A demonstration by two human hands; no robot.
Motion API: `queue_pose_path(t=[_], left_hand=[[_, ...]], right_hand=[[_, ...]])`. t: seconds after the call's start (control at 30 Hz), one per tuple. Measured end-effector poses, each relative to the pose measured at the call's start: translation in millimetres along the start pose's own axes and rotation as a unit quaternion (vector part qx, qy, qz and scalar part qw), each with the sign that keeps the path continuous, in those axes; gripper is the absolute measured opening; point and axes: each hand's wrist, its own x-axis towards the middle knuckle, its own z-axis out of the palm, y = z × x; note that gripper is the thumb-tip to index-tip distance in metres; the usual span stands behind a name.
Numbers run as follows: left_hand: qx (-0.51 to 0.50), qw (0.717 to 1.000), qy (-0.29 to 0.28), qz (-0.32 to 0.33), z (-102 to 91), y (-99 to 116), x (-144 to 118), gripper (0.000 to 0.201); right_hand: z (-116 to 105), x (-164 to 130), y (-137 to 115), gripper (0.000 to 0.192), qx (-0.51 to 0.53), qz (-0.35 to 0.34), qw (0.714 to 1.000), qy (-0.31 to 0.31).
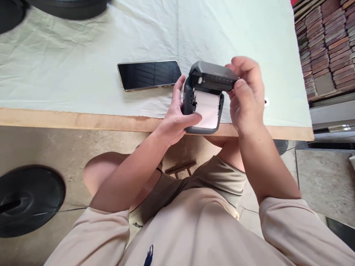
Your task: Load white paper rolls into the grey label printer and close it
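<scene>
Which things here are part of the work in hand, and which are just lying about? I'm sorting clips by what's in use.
In hand:
small grey printer, lid open
white paper roll inside it
left hand gripping the printer's body
right hand on the lid

Lying about:
phone, screen dark, on the cloth-covered table
stacked wood pieces at right
black disc on the floor

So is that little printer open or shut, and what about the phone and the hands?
Printer: lid open, white paper roll showing inside.
Lid: tilted up, pinched by the right hand.
Left hand: gripping the printer's side.
Phone: lying flat on the table, screen dark.
</scene>
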Motion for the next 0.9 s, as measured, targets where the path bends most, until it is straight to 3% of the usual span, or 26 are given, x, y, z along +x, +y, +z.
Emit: queue_pose_path(t=[0.13,0.2,0.3,0.4,0.53,0.67,0.83,0.9], left_hand=[[0.015,1.0,-0.021,0.002,-0.4,-1,0,0.117],[0.019,0.999,-0.033,0.006,-1.0,-1,-1,0.12],[0.016,0.998,-0.052,0.018,-1.1,0,-2,0.112],[-0.012,0.998,-0.061,0.028,1.5,2,-1,0.083],[-0.076,0.996,-0.037,0.031,8.7,6,6,0.031],[-0.085,0.996,-0.006,-0.005,14.5,7,14,0.035],[-0.085,0.995,0.009,-0.053,20.6,10,21,0.062],[-0.064,0.997,0.016,-0.038,21.2,9,20,0.056]], right_hand=[[12,-15,0,0.059,0.177,0.011,0.984,-0.012],[21,-19,-2,0.058,0.205,0.026,0.978,-0.019],[31,-23,-2,0.075,0.219,0.065,0.973,-0.027],[34,-23,-2,0.091,0.207,0.086,0.974,-0.031],[36,-23,1,0.09,0.223,0.08,0.971,-0.03],[38,-28,7,0.083,0.231,0.075,0.97,-0.007],[24,-37,14,0.07,0.168,0.059,0.984,0.008],[16,-37,17,0.069,0.165,0.058,0.984,-0.011]])
